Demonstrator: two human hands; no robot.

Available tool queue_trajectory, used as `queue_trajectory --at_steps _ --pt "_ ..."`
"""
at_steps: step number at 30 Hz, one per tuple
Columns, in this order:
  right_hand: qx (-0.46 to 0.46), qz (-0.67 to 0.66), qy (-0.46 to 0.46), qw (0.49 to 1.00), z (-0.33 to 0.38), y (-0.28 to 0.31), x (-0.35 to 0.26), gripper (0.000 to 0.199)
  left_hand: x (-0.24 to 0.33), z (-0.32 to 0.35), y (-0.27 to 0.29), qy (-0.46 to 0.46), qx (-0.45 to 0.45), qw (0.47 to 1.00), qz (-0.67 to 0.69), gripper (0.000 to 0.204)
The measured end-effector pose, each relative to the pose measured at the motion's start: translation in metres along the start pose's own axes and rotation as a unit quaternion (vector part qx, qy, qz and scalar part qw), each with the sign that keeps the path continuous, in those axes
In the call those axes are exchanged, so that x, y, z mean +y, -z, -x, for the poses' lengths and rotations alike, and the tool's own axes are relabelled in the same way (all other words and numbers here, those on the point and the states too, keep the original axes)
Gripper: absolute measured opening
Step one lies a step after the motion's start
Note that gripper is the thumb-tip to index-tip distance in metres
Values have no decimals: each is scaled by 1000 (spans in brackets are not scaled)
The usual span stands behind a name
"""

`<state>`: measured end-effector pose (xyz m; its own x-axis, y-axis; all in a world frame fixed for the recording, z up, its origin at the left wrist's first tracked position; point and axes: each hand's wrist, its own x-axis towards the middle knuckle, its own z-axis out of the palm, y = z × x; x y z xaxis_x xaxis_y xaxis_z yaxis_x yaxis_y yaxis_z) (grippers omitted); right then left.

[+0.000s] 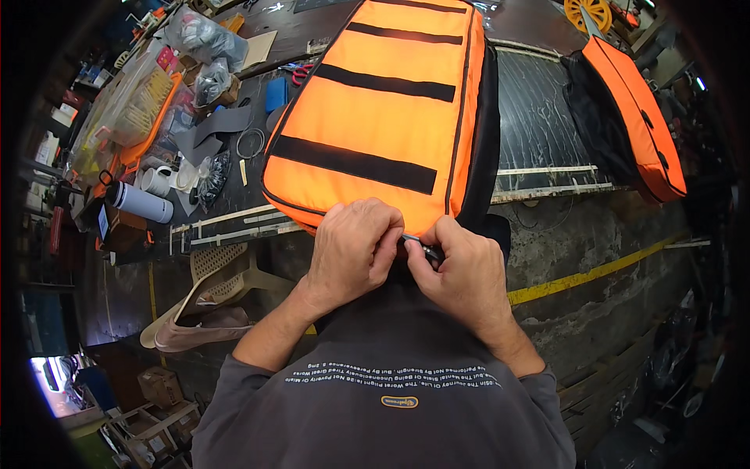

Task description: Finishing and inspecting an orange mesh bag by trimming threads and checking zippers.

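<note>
A large orange bag (pixel 391 117) with black straps across its face and black piping lies over the table's near edge, its near end against me. My left hand (pixel 355 246) is closed at that near edge, thumb and fingers pinching the bag's fabric. Close beside it, my right hand (pixel 462 270) is closed round a small dark tool (pixel 423 248), whose tip meets the bag's edge between the two hands. The tool's exact kind is mostly hidden by my fingers.
A second orange and black bag (pixel 637 117) lies at the far right. On the left stand a white bottle (pixel 141 202), a white mug (pixel 157 180), a clear plastic bin (pixel 129 102) and a blue box (pixel 276 94). A beige plastic chair (pixel 223 273) stands below the table.
</note>
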<state>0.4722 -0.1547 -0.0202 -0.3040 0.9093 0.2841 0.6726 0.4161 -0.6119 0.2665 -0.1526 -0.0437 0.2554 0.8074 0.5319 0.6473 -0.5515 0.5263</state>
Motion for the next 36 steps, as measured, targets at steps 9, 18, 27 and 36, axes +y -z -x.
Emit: queue_trajectory --at_steps 9,18,27,36 --pt "7 -24 7 1000 0 -2 8 28 0 -4 2 28 -17 999 30 16" --pt "74 -176 -118 975 -17 6 56 32 -39 6 63 201 88 968 120 29" --pt "216 -81 -63 971 -206 6 180 58 -11 1 19 -16 -129 990 -59 72" --pt "74 97 -170 978 -402 -12 273 65 -7 -3 -31 -84 -54 975 -200 51"
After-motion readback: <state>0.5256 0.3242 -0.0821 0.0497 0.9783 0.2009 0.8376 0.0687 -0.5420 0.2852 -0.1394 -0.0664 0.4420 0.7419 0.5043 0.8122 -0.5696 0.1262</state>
